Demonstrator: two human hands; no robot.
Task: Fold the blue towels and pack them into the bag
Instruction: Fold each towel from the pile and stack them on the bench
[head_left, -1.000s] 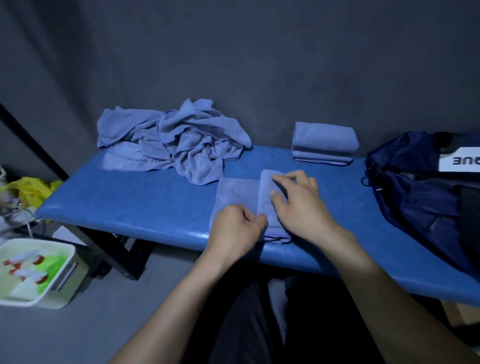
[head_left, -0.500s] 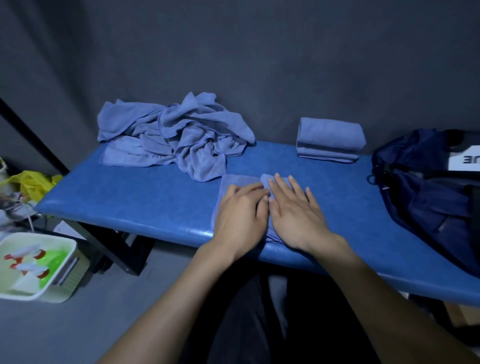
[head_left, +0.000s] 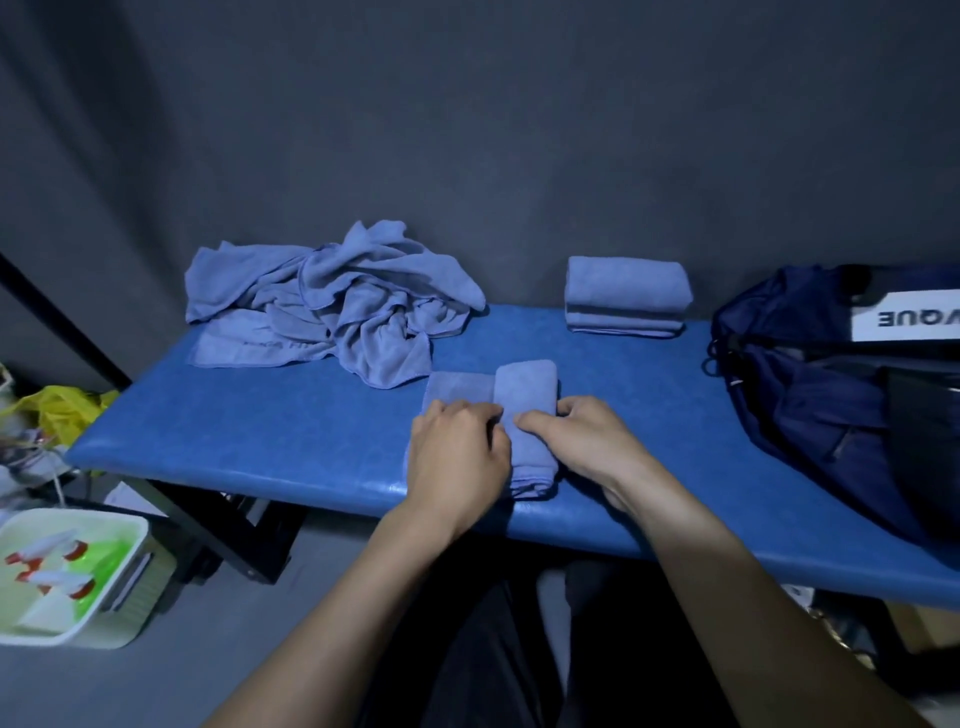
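Down at the near edge of the blue bench (head_left: 260, 436), a little past the middle toward five o'clock, both hands work on one towel (head_left: 524, 395). It is partly folded: a thicker doubled strip lies on its right half, running from twelve to six o'clock, and a single flat layer shows to the left of that strip.

At the strip's left edge rests the left hand (head_left: 457, 452), knuckles up and fingers curled down onto the flat layer. Whether it pinches the cloth or only presses it, I cannot tell. Opposite it, the right hand (head_left: 576, 441) comes in from three o'clock and grips the strip: its thumb lies on top, pointing toward nine o'clock, and its fingers curl round the strip's right edge. The thumb tip and the left hand's fingers are nearly touching.

Up at eleven o'clock from the hands lies a pile of unfolded towels (head_left: 332, 306), crumpled against the dark wall; its nearest corner is just beside the towel's far left corner. At one o'clock, well apart from the hands, a stack of folded towels (head_left: 626, 299) sits by the wall. Over at three o'clock the dark blue bag (head_left: 810, 395) slumps on the bench's right end, a white label on its upper side.

Below the bench at eight o'clock, a white bin (head_left: 67, 577) stands on the floor.
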